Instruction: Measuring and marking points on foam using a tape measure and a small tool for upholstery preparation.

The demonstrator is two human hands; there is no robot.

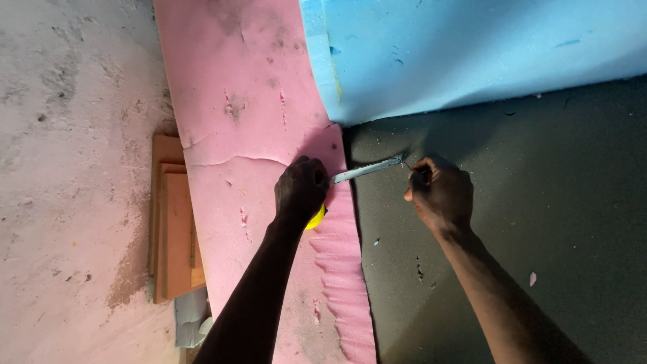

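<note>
The left hand (300, 190) is closed around a yellow tape-measure case (315, 218), of which only a sliver shows under the palm, and it rests on the pink foam sheet (249, 101) close to that sheet's right edge. From this hand a metal tape blade (367, 169) runs rightward and slightly up across the seam, ending at the right hand (441, 192), whose fingers are pinched on the blade's tip above the dark grey foam (539, 222). The two hands are apart, with the stretched blade between them. The pink sheet lies lengthwise beside the grey one, its cut edge ridged and wavy below the left wrist. A blue foam sheet (472, 47) overlaps the top of both. Left of the pink foam, stacked wooden boards (174, 229) lie on the stained concrete floor (67, 168).
</note>
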